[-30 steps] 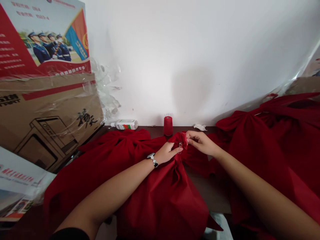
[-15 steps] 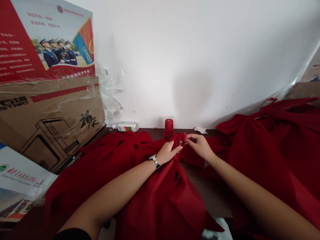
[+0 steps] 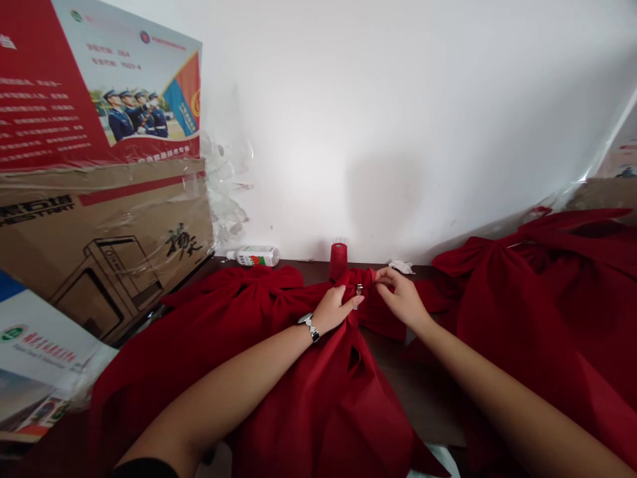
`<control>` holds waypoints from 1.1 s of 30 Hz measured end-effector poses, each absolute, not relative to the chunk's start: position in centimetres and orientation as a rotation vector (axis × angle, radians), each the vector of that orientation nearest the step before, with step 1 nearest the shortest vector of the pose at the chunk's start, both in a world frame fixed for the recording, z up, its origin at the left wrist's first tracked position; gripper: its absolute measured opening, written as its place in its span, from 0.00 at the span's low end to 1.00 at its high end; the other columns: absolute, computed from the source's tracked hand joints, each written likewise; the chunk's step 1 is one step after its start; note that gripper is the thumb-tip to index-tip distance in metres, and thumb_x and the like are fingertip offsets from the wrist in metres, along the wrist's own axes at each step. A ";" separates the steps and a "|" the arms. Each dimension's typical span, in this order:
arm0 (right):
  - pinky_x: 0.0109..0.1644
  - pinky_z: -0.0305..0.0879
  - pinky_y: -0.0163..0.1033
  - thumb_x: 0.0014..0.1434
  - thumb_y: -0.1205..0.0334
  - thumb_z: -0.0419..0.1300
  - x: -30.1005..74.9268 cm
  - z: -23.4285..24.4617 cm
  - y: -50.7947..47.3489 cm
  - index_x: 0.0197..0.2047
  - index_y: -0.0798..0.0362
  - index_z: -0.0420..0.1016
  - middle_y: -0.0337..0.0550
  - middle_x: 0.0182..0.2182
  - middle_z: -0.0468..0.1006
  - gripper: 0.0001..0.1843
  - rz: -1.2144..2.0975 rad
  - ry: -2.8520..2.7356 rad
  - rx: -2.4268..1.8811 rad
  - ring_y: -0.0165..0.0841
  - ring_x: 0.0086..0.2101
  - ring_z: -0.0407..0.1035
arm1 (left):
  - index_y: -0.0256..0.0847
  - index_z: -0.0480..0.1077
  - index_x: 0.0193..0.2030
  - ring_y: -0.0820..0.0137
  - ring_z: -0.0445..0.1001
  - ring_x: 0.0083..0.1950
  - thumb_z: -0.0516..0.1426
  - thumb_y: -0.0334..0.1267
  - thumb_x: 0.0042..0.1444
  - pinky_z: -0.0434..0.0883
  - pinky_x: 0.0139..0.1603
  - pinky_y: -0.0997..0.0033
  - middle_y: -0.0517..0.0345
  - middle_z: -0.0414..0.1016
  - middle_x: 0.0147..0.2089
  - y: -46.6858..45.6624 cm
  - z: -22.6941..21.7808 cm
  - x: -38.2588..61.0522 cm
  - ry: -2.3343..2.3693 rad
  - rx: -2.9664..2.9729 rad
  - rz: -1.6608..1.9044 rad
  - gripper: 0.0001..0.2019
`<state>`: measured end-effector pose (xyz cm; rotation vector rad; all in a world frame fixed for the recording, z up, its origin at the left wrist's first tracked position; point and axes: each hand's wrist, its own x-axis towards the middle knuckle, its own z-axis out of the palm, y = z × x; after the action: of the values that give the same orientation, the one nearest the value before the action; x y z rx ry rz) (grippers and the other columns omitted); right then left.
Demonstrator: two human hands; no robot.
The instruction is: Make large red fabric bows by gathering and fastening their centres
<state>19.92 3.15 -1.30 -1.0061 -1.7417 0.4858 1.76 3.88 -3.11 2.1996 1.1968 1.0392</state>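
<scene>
Off to the left, a bottle (image 3: 257, 256) lies on its side. The left hand (image 3: 330, 312) is wrapped round the gathered red cloth (image 3: 343, 398) at centre, the red spool (image 3: 338, 261) standing just behind, thumb tip at the metal clip (image 3: 359, 290). And the right hand (image 3: 402, 297) pinches the cloth's upper edge, thumb to fingertips! Looks like arranging the gather; that calls for a steady left grip, delicate right fingers.
</scene>
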 end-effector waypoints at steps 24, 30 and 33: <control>0.39 0.66 0.38 0.63 0.56 0.51 17.0 -0.4 -0.7 0.34 0.55 0.65 0.45 0.30 0.75 0.11 1.032 -2.219 -0.529 0.32 0.32 0.70 | 0.37 0.61 0.27 0.71 0.67 0.28 0.56 0.49 0.51 0.64 0.29 0.71 0.60 0.68 0.25 4.7 -3.6 1.9 1.227 1.974 1.028 0.16; 0.23 0.62 0.31 0.56 0.51 0.59 19.1 0.5 0.3 0.33 0.55 0.61 0.39 0.24 0.73 0.16 1.971 -2.131 -0.502 0.25 0.18 0.66 | 0.37 0.62 0.32 0.68 0.70 0.35 0.52 0.52 0.54 0.66 0.38 0.68 0.57 0.71 0.32 4.2 -3.0 1.7 1.175 1.993 1.074 0.17; 0.18 0.56 0.27 0.56 0.55 0.58 20.6 0.9 1.1 0.32 0.55 0.62 0.39 0.23 0.73 0.13 2.082 -2.300 -0.668 0.22 0.16 0.61 | 0.38 0.63 0.33 0.68 0.71 0.38 0.51 0.50 0.56 0.67 0.43 0.67 0.56 0.72 0.34 3.9 -2.7 1.6 1.176 1.962 1.089 0.16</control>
<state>20.57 1.15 0.93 -0.6676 -2.2995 2.0823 1.65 3.93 -2.69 1.9624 1.1765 1.0894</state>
